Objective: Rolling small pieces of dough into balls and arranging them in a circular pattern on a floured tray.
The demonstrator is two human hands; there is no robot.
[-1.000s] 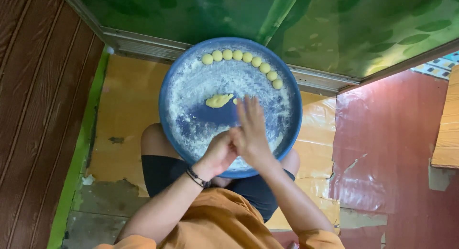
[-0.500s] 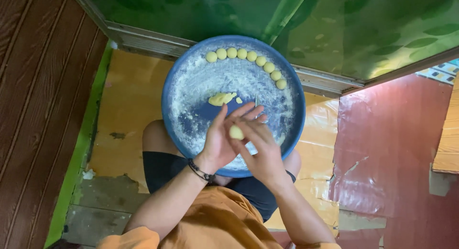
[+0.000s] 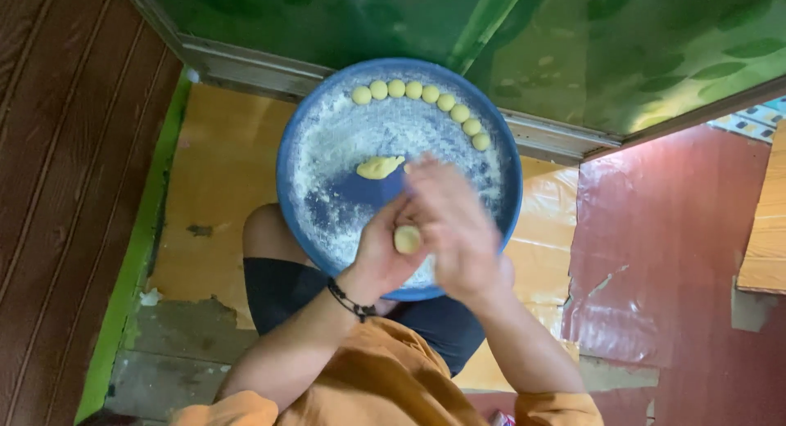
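Rolling a small pale-yellow dough ball (image 3: pixel 407 238) between the two palms, the person sits with a blue round tray (image 3: pixel 304 139) across the lap. The left hand (image 3: pixel 379 250) lies under the ball with its fingers curved up around it, loosely cupped rather than clenched; the right hand (image 3: pixel 453 225) lies over it, fingers stretched almost flat and blurred by motion, so their exact spread cannot be told. A second ago the right palm stood upright against the left with the fingers pointing away and the dough hidden; half a second ago the ball peeked out between the fingertips; now it shows at the near edge of the palms, rounder and clear of the fingers. By that change, the piece looks close to the finished round shape of the others.

A black wristband (image 3: pixel 350 300) sits on the left wrist, nearer than the fingers.

Counting from the fingers outward: one ball between the palms; just beyond the fingertips, one unshaped dough lump (image 3: pixel 379 166) on the floured middle of the tray, with a tiny scrap beside it; farther on, a row of finished balls (image 3: pixel 416 90) curving along the far rim, eight in number. One tray, two hands, one wristband. The lump and the row lie where they did a second ago.
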